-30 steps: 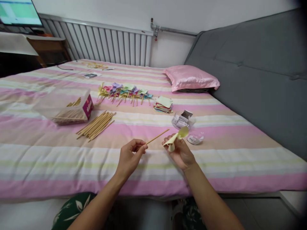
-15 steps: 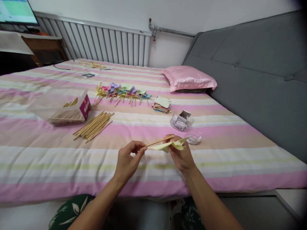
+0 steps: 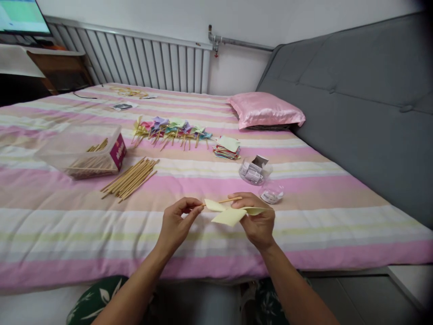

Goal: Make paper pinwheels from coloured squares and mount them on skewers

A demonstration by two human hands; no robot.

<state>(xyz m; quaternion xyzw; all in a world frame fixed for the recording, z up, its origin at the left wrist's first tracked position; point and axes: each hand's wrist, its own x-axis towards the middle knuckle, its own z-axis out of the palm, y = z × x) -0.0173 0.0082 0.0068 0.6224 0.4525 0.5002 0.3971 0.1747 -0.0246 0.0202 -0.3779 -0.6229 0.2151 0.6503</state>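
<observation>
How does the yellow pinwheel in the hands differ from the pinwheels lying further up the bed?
The yellow pinwheel is a single one, held off the bed between the left hand and right hand; the pinwheels in the row are many and lie untouched on the bed. It is plain yellow; they are mixed colours. All are folded paper on wooden sticks.

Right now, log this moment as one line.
left hand: pinching stick | right hand: holding yellow paper at stick | bed: stick pile, pinwheels

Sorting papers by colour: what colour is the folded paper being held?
Pale yellow paper, clearest in the head view.
</observation>
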